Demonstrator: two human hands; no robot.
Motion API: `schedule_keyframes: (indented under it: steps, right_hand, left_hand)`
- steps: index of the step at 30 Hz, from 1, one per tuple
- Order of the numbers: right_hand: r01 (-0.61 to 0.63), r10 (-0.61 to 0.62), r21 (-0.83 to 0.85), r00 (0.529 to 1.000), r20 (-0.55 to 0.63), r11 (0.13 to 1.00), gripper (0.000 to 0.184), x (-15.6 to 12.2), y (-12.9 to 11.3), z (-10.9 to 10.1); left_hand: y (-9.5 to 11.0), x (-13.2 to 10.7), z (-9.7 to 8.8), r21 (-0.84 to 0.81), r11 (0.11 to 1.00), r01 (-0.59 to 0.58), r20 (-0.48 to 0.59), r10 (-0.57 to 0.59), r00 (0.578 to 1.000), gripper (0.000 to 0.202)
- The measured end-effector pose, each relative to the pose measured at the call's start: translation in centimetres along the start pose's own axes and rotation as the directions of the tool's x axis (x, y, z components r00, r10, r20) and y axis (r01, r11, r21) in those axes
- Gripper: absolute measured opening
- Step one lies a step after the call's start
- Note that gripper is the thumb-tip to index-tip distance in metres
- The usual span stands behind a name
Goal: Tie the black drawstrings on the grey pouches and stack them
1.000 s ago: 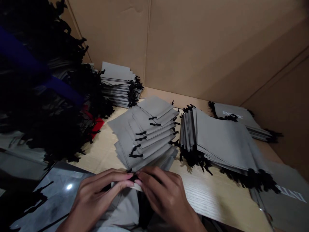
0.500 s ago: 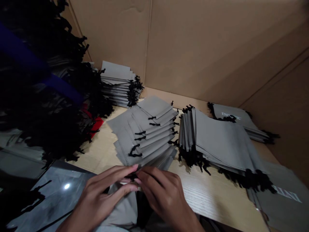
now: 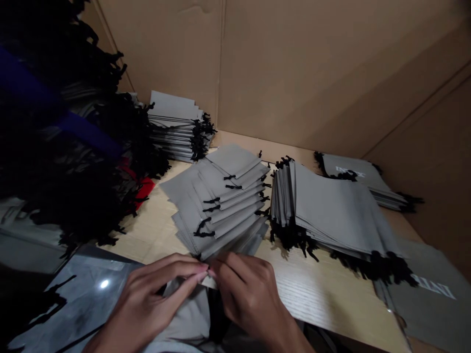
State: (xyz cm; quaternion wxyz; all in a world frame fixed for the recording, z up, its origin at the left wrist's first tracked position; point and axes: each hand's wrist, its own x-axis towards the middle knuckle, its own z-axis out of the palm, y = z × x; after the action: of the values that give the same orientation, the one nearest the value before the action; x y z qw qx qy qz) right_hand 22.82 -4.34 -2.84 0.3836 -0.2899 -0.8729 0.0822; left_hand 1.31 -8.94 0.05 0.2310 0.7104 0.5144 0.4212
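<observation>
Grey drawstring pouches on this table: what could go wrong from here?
The left hand and right hand work a grey pouch right against the near corner of the fanned stack, so a knuckle might knock that stack askew. The leaning stack on the right could slump toward the table edge. Its black cords lie close to the fanned stack and might tangle with its cords.

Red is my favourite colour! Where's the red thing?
In the head view, it's left of centre: a red cloth peeking out from the black-corded pouch heap, just left of the fanned gray pouches.
</observation>
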Motion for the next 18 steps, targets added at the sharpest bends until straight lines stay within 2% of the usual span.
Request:
schedule_keyframes:
  steps: [6,12,15,18]
  right_hand:
    - [0.023,-0.024,-0.039,1.0,-0.003,0.999,0.023,0.0,-0.1,-0.1]
    - [0.02,-0.02,-0.026,0.999,0.026,0.999,0.018,-0.4,0.2,-0.2]
    - [0.039,-0.036,-0.075,0.998,0.043,0.996,0.018,-0.3,0.0,-0.1]
    - [0.088,-0.078,-0.146,0.995,0.069,0.985,0.021,0.1,-0.1,-0.2]
  left_hand:
    - [0.1,1.1,-0.9,0.033,0.999,0.02,0.059,-0.022,0.998,0.017]
    - [-0.6,0.4,-0.7,0.013,1.0,0.009,0.008,-0.009,1.0,0.02]
    - [-1.1,-0.2,-0.5,0.016,0.999,0.03,-0.024,-0.03,0.999,0.026]
    - [-1.3,-0.3,-0.5,0.016,1.0,-0.007,0.005,0.007,1.0,0.024]
